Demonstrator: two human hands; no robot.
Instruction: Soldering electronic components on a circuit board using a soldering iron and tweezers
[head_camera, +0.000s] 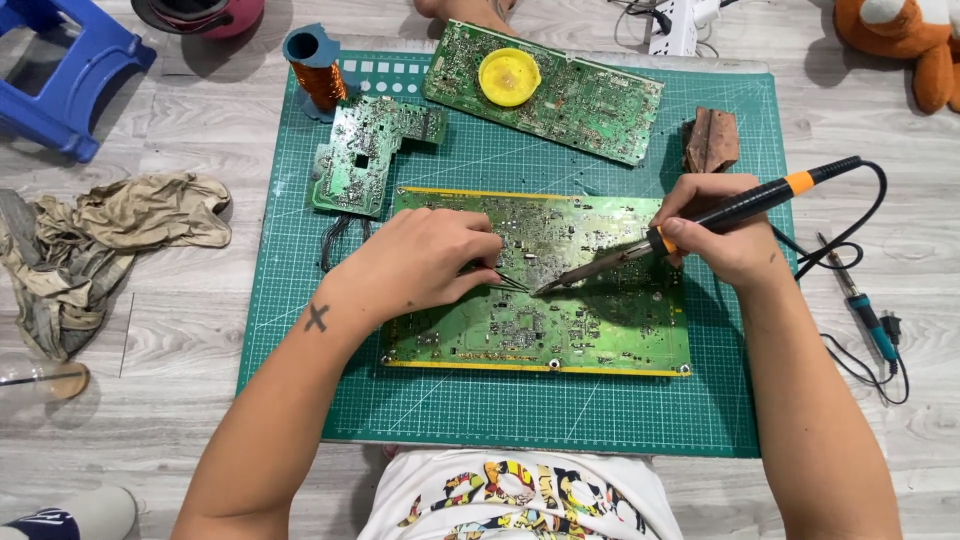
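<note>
Head camera is looking down at a person sitting on the floor, and both bare hands are working over a big green board (560, 300) full of tiny parts. That board is lying flat in the middle of a green cutting mat (500, 410). The left hand (425, 265) is closed around thin tweezers (510, 283), and their points are touching the board near its middle. The right hand (715, 235) is gripping a black and orange soldering iron (690, 225) like a pen, and its metal tip is meeting the tweezers at the same spot. I think the job is only partly done, since most tiny parts are sitting on the board as they should, and I cannot tell if any piece is coming loose.

Off to the right, a second iron (868, 310) is lying on the wood floor with its cord looping near the right arm, and that cord could be getting in the way. On the left, a crumpled rag (110, 240) is lying on the floor. Farther up the mat, a smaller board (360, 160) is sitting beside a spool of copper wire (318, 75). A long board (590, 95) with a yellow lid (509, 76) on it is resting at the top. A brown block (712, 140) is sitting near it, well apart from the hands.
</note>
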